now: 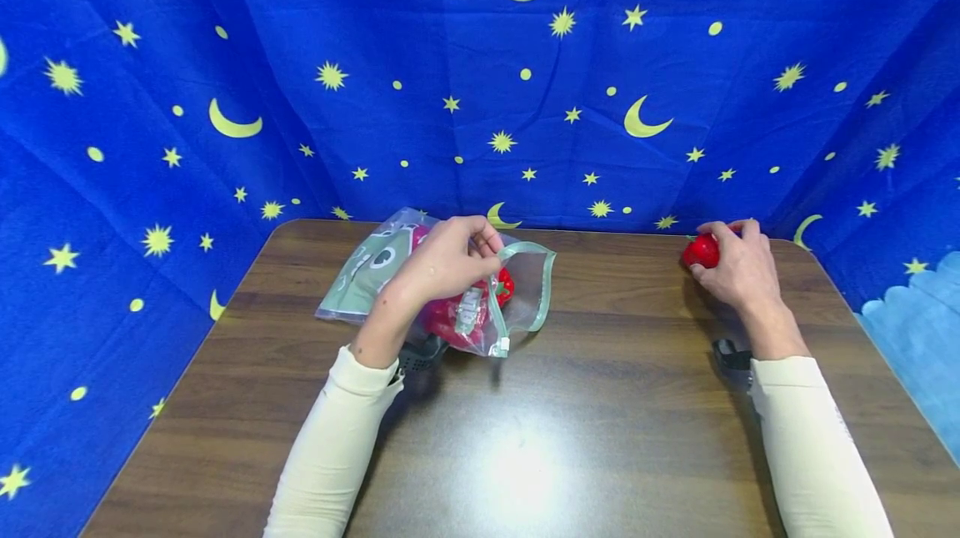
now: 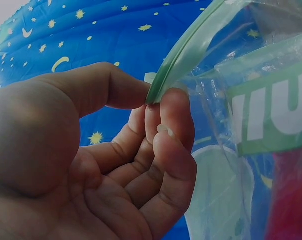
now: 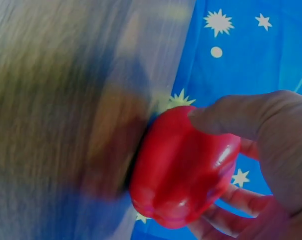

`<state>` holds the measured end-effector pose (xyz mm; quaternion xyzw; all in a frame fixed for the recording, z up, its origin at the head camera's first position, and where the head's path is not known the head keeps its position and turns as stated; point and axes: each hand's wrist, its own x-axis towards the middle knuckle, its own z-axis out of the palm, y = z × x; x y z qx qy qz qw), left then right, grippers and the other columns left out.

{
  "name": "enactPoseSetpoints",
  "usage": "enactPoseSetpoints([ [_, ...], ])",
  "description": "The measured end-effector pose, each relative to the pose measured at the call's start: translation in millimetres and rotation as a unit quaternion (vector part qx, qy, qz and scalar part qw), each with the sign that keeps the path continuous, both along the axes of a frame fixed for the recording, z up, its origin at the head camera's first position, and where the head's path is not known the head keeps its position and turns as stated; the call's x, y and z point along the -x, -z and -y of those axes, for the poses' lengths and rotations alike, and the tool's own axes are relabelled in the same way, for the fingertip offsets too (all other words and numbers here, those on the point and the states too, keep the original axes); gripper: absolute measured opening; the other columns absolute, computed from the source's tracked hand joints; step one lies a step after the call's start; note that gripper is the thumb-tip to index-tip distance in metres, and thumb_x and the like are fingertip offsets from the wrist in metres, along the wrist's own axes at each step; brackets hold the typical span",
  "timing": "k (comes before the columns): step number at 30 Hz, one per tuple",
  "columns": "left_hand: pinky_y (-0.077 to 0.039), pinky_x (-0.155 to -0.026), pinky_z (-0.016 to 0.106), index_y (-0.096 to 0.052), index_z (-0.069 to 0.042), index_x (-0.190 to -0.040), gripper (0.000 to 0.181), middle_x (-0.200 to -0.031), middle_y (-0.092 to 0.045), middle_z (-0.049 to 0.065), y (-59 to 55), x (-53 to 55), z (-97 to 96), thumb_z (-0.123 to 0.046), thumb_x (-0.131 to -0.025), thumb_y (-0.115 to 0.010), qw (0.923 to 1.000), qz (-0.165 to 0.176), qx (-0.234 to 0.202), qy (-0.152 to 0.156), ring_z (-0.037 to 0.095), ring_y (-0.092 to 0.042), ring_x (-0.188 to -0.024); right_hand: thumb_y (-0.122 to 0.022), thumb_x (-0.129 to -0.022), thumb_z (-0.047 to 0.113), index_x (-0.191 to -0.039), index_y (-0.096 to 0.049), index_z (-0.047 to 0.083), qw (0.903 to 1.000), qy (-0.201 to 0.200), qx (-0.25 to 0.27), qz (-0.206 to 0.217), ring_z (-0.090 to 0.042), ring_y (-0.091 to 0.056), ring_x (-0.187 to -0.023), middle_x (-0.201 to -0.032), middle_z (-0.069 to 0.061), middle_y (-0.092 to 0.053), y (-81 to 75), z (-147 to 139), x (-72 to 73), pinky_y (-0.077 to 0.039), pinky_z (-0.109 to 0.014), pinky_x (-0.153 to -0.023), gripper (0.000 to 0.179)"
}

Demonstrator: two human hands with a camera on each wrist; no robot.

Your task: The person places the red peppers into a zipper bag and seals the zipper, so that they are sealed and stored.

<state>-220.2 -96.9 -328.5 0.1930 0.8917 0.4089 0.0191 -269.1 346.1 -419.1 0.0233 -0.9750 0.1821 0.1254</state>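
My left hand (image 1: 453,258) pinches the green zip rim of a clear zip bag (image 1: 360,279) between thumb and fingers, as the left wrist view also shows at the rim (image 2: 166,70). The bag's mouth gapes toward the right. Inside the bag lie red items, among them a red pepper (image 1: 505,286) near the mouth; the others are partly hidden by the hand and the printed film. Over at the table's far right, my right hand (image 1: 738,267) grips another red bell pepper (image 3: 183,170), its thumb on one side and fingers on the other.
The brown wooden table (image 1: 600,404) has its far edge against a blue curtain (image 1: 420,46) with yellow moons and stars. The bag lies near that far edge, left of the middle. A bright glare (image 1: 521,471) shines on the tabletop in front.
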Motion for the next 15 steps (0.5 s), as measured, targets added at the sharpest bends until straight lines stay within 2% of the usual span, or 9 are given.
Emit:
enactPoseSetpoints([
  [6,-0.05,-0.071,0.032,-0.071,-0.012,-0.096,0.01,-0.088,-0.069,0.003,0.8,0.3,-0.8,-0.009,-0.086,-0.072,1.0,-0.002,0.003,0.001,0.019,-0.063,-0.08,-0.081,-0.082,0.014,-0.131,-0.057,0.001,0.9998,-0.01,-0.016,-0.006,-0.066,-0.044,-0.117,-0.132,-0.044,-0.043,0.8,6.8,-1.0,-0.041,-0.077,-0.093,0.056],
  [15,-0.051,-0.072,0.033,-0.07,-0.011,-0.096,0.01,-0.088,-0.069,0.003,1.4,0.2,-0.9,-0.008,-0.087,-0.072,1.0,0.001,0.004,0.001,0.019,-0.063,-0.081,-0.08,-0.082,0.014,-0.128,-0.055,0.003,0.9997,-0.018,-0.019,-0.001,-0.061,-0.046,-0.114,-0.129,-0.041,-0.045,-2.5,9.4,-1.5,-0.043,-0.075,-0.092,0.054],
])
